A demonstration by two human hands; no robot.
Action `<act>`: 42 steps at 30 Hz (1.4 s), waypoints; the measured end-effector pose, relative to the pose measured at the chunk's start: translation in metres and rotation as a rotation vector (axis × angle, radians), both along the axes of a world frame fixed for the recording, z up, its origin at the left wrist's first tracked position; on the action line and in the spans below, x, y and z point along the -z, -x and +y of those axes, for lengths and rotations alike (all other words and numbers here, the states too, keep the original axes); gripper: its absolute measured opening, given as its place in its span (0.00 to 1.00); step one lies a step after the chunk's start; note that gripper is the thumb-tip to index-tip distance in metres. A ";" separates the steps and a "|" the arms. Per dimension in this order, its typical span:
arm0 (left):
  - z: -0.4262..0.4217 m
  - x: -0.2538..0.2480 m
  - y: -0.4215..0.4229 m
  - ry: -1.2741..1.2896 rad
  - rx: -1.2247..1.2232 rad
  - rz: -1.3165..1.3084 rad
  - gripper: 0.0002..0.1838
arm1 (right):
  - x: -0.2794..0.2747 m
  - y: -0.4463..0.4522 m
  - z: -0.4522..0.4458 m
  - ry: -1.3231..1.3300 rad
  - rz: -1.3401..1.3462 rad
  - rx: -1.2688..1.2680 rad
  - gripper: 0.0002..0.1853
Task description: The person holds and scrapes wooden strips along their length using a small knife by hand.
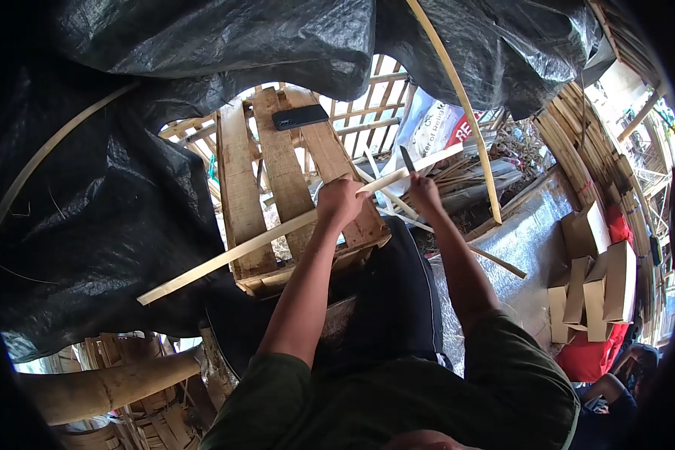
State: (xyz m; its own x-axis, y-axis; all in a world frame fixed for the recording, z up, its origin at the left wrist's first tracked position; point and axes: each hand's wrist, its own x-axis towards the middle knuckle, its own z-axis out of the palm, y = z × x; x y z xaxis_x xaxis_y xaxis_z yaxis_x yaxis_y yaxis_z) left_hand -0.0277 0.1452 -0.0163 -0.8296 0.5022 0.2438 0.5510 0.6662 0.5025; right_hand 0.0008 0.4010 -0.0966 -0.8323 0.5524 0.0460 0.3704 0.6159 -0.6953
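- Long strip [225, 259]: pale cream-yellow
- Knife blade [406, 157]: dark grey
- Wooden surface [279, 176]: mottled brown
- Phone [300, 117]: black
- Tarp [105, 225]: glossy black
- Sack [433, 126]: white, red patch, dark and white lettering
- Sheet [529, 240]: silver
- Boxes [595, 296]: tan
- Trousers [388, 292]: black, 1 thin pale stripe
- Shirt [397, 401]: dark green

Matt wood, glossy plastic

Pale wood, smooth-looking and matt, in the long strip [240, 251]. Dark metal, by its look, in the knife [406, 157]. Rough, visibly grained wood in the slatted crate [281, 172]; smooth black finish on the phone [300, 116]. Wrinkled, glossy plastic in the black tarp [300, 37]. Crinkled, foil-like shine on the silvery sheet [532, 240]. Matt cardboard in the boxes [617, 285]; matt cloth in the shirt [270, 401].
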 end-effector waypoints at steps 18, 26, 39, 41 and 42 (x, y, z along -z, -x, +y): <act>0.004 -0.007 -0.004 0.046 -0.041 -0.019 0.13 | -0.042 -0.009 0.008 0.227 -0.172 0.069 0.21; 0.004 -0.007 -0.004 0.063 -0.056 -0.021 0.14 | 0.000 0.009 0.010 -0.102 -0.091 -0.141 0.30; 0.005 -0.002 -0.001 0.037 -0.041 0.008 0.15 | -0.047 0.006 0.001 0.142 -0.211 0.033 0.31; 0.003 0.000 0.000 0.049 -0.032 -0.002 0.14 | -0.055 -0.004 -0.029 0.115 -0.153 -0.043 0.28; 0.003 -0.001 0.002 0.063 -0.023 -0.007 0.14 | -0.065 -0.011 -0.048 0.129 -0.155 -0.089 0.26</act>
